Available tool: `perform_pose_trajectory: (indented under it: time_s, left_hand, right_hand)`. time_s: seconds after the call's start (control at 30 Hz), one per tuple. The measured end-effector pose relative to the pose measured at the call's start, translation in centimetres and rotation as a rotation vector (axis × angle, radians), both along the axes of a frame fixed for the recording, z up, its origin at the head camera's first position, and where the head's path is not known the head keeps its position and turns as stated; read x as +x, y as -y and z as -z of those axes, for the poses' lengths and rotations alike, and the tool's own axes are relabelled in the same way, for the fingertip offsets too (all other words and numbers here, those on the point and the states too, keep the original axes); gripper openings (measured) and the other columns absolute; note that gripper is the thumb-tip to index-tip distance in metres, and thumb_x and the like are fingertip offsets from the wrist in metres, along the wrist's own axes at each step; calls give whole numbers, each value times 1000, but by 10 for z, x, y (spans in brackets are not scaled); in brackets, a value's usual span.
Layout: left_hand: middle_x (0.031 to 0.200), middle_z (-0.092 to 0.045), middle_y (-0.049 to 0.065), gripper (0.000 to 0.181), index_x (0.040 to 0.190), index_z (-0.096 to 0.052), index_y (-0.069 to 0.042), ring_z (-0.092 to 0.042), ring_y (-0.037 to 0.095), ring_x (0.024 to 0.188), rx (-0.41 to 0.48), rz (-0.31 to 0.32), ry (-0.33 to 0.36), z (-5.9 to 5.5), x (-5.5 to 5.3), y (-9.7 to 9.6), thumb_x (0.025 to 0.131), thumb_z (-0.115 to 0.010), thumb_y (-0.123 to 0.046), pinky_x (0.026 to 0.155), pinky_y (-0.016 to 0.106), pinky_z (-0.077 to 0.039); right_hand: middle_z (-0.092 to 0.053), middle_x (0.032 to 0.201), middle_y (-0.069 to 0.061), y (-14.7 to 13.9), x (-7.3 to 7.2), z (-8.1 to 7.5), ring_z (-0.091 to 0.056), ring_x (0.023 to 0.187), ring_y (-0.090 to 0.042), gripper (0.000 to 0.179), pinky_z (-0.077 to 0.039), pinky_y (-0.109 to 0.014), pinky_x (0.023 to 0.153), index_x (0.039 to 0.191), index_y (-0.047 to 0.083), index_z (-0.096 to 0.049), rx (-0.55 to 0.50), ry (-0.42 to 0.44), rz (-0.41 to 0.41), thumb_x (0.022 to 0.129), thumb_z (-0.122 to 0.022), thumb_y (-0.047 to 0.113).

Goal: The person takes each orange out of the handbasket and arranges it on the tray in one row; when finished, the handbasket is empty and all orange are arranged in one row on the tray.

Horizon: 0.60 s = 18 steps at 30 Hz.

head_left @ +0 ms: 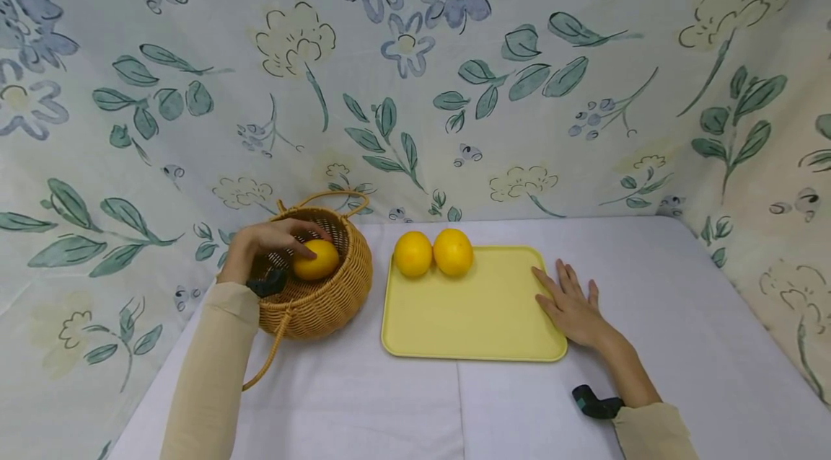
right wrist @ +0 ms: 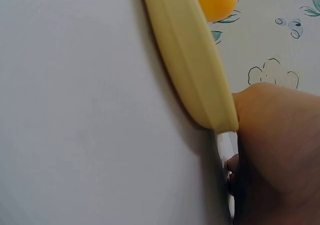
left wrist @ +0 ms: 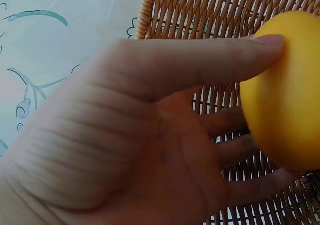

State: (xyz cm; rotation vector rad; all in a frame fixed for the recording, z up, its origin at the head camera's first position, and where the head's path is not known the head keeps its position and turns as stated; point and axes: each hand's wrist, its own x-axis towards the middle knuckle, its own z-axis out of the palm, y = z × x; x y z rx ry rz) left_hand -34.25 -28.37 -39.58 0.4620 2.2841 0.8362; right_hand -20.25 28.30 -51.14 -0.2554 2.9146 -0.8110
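My left hand (head_left: 286, 235) reaches into a round wicker basket (head_left: 353, 287) and grips a smooth yellow orange (head_left: 316, 260). In the left wrist view the thumb lies on one side of the orange (left wrist: 290, 95), with fingers behind and below it against the woven wall. On the tabletop, a pale yellow tray (head_left: 474, 316) bears two more oranges, one orange (head_left: 412, 254) at its back left corner and another orange (head_left: 453, 252) right beside it. Fingers spread, my right hand (head_left: 576, 305) rests at the tray's right edge. The right wrist view catches the tray's rim (right wrist: 195, 60) beside that hand.
The basket's thin handles stick out, one handle (head_left: 269, 355) toward the front and another at the back. A white cloth (head_left: 363, 402) covers the table. Behind it hangs a floral curtain (head_left: 415, 143), close to the basket's back.
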Motion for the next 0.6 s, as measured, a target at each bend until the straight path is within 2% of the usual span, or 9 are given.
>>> perform_pose_trajectory:
  time_s: [0.3, 0.53, 0.6]
  left_hand:
    - [165, -32, 23, 60, 151, -52, -15, -24, 50, 152, 5, 39, 6, 0, 0, 2, 97, -69, -35, 120, 73, -24]
    - [167, -31, 19, 60, 151, -53, -15, -25, 46, 154, 3, -18, 57, 0, 1, -2, 95, -72, -28, 122, 68, -27]
    - [167, -32, 19, 60, 152, -52, -14, -25, 45, 154, 11, -15, 69, 0, 2, -3, 96, -71, -27, 122, 67, -27]
  right_hand:
    - [5, 168, -36, 1, 0, 0, 8, 156, -56, 61, 18, -78, 115, 162, 8, -27, 5, 6, 4, 110, -44, 34]
    - [4, 168, -36, 1, 0, 1, 8, 156, -56, 61, 18, -78, 115, 162, 8, -27, 4, 10, 10, 110, -44, 34]
    - [4, 168, -36, 1, 0, 1, 7, 156, -56, 61, 18, -78, 115, 162, 8, -27, 3, 7, 10, 110, -45, 34]
